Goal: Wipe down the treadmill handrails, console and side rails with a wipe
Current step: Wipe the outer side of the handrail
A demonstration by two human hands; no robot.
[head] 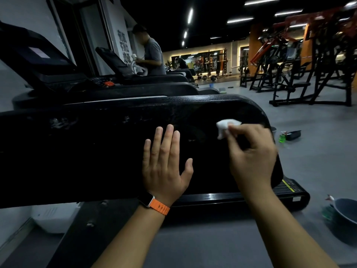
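Note:
A wide black treadmill handrail panel [96, 144] fills the middle of the view, with pale smudges on its left part. My left hand [166, 163], with an orange-strapped watch on the wrist, rests flat on the panel with straight fingers. To its right, my right hand [251, 151] pinches a crumpled white wipe [225, 125] and holds it against the panel near its rounded right end. The treadmill's console [38, 57] stands dark at the upper left. Part of the deck's side rail [212, 197] shows below the panel.
More treadmills stand behind in a row, and a person [152, 55] stands at one. A grey basin [345, 215] sits on the floor at the right, a green spray bottle [282, 137] and a black tray farther back. Weight machines [309, 74] fill the right.

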